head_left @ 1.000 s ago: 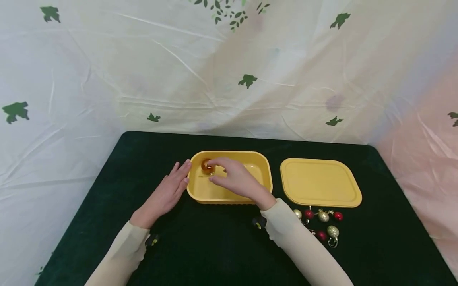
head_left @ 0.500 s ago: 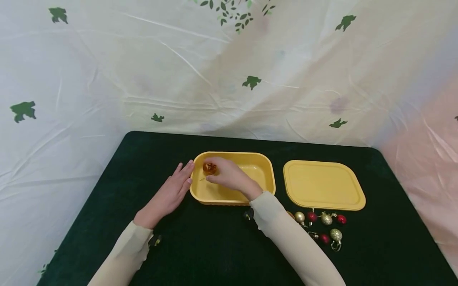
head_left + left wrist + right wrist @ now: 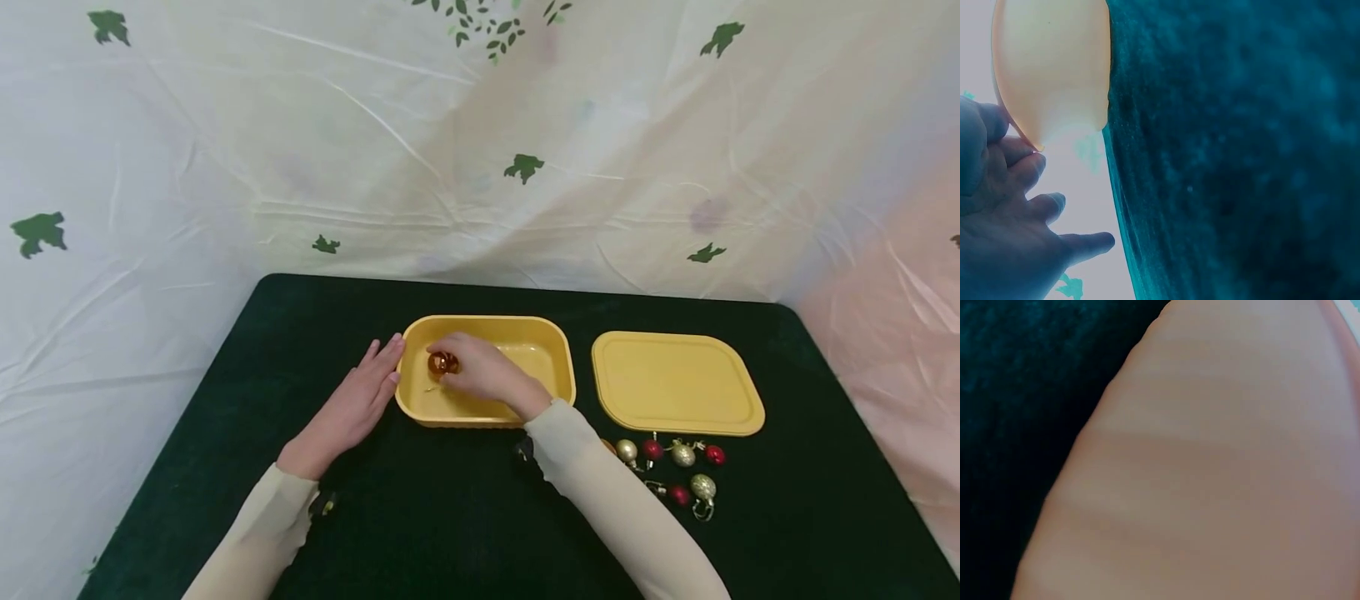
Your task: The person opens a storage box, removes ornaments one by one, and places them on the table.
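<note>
My right hand (image 3: 483, 367) reaches into the yellow box (image 3: 525, 417) and pinches a shiny amber Christmas bauble (image 3: 442, 364) between thumb and fingers, near the box's left end. A thin gold bit (image 3: 431, 389) shows on the box floor beside the bauble. With fingers straight, my left hand (image 3: 352, 408) rests its fingertips against the box's left outer wall. The left wrist view has those fingers (image 3: 1027, 169) at the corner of the box wall (image 3: 1054, 62). In the right wrist view the pale wall of the box (image 3: 1210, 456) fills most of the picture, and the hand is hidden.
A yellow lid (image 3: 678, 383) lies flat to the right of the box. In front of it are several small baubles, among them a red one (image 3: 652, 450) and a glittery gold one (image 3: 702, 486). My right sleeve (image 3: 615, 492) partly covers this group. A patterned cloth (image 3: 420, 167) hangs behind the dark green table (image 3: 450, 517).
My right thumb and fingers have drawn in around the amber bauble, and it has moved slightly nearer to me inside the box. My left hand stays at the box's side.
</note>
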The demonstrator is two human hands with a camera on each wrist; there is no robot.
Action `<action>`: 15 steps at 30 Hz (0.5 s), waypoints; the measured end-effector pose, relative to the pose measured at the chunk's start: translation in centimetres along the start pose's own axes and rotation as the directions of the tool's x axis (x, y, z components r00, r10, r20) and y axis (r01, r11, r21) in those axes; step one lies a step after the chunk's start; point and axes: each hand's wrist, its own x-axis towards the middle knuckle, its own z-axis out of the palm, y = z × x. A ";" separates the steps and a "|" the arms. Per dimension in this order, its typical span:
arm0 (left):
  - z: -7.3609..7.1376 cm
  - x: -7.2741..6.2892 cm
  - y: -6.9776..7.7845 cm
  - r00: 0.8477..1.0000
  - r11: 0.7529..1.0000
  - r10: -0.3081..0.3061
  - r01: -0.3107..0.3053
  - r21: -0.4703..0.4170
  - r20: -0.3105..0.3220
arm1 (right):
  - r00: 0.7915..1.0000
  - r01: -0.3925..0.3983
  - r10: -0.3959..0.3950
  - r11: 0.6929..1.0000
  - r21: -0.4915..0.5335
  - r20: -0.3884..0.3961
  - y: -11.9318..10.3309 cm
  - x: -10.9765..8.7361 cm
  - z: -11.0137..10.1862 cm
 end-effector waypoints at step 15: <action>0.0 0.1 -0.2 1.000 1.000 0.004 -0.004 -0.006 -0.003 | 1.000 -0.015 0.016 0.998 0.067 -0.016 0.2 -0.6 -0.3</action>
